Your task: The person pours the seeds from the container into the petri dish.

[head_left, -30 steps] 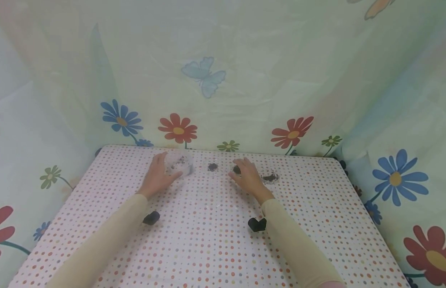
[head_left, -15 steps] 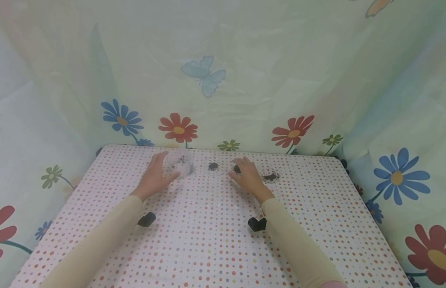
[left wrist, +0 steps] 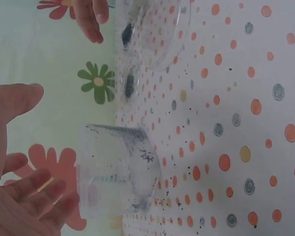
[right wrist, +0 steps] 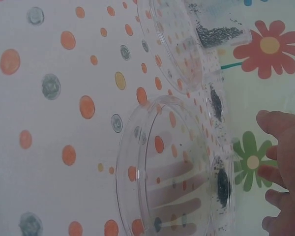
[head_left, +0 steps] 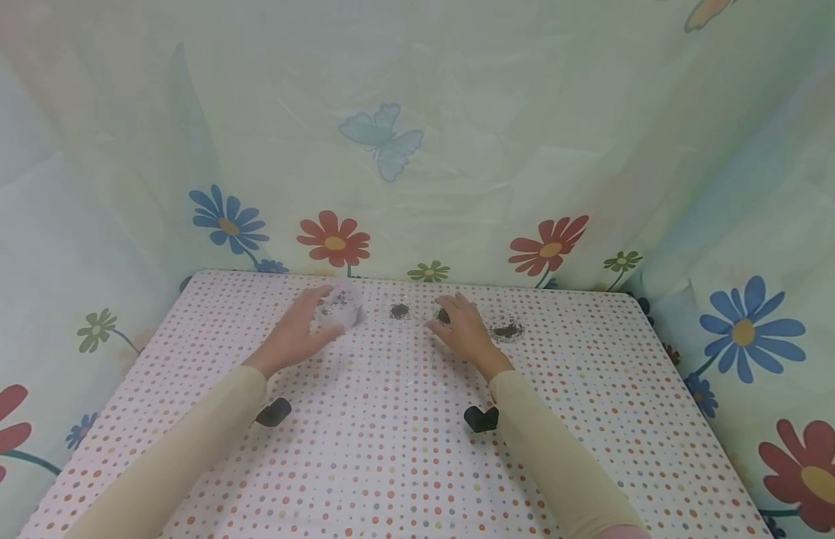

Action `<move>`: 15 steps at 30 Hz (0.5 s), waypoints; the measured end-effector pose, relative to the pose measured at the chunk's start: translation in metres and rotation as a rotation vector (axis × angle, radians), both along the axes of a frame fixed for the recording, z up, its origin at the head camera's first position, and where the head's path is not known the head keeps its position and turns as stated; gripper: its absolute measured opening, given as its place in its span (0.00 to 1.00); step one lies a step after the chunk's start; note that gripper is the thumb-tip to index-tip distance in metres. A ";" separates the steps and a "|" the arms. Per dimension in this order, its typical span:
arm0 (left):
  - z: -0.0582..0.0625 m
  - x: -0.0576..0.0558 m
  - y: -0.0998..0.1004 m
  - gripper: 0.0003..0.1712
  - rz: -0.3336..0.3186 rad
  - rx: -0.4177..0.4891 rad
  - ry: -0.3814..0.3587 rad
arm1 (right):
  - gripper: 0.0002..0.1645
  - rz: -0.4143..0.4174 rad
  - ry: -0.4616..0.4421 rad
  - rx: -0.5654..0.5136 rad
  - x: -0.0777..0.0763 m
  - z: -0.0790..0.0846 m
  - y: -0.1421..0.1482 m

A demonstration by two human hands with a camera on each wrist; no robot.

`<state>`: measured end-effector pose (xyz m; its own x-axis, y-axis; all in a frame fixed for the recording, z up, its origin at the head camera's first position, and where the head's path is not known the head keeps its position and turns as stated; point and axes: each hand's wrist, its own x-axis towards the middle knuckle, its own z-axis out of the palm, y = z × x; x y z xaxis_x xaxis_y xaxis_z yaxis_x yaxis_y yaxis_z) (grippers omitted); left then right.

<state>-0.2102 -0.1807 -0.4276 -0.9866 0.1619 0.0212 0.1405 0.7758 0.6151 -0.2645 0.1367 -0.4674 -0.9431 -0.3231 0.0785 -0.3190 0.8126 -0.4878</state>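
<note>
A clear plastic cup (left wrist: 120, 172) flecked inside with black specks stands at the back left of the dotted table. My left hand (head_left: 297, 329) reaches along its left side, fingers spread and thumb well apart; the fingertips come right up to the cup's rim in the left wrist view. My right hand (head_left: 466, 333) hovers relaxed above small clear dishes, holding nothing. One small dish of dark flakes (right wrist: 223, 184) lies under it, and another dark flake pile (head_left: 399, 311) is to its left. A third dark pile (head_left: 506, 332) sits right of the wrist.
Two wide transparent round dishes, a nearer one (right wrist: 162, 167) and another (right wrist: 174, 49), lie in front of the small dishes and are hard to make out from above. Black crumbs dot the table (head_left: 390, 464) near the cup. A flowered curtain (head_left: 457, 150) rises behind the table.
My left hand first drew slightly back from the cup, then its fingers shifted right, closer to the cup. The right hand has stayed in place.
</note>
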 end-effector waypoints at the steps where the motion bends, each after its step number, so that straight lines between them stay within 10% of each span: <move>1: 0.001 0.001 0.001 0.44 -0.010 0.000 0.000 | 0.33 -0.002 -0.001 0.001 0.000 0.000 0.000; 15: 0.000 0.004 0.012 0.45 -0.145 0.026 0.000 | 0.32 -0.018 0.013 -0.004 0.000 -0.001 0.000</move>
<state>-0.2065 -0.1691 -0.4273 -0.9530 0.3017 0.0276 0.2500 0.7314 0.6344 -0.2642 0.1368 -0.4685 -0.9476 -0.3060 0.0916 -0.3107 0.8164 -0.4867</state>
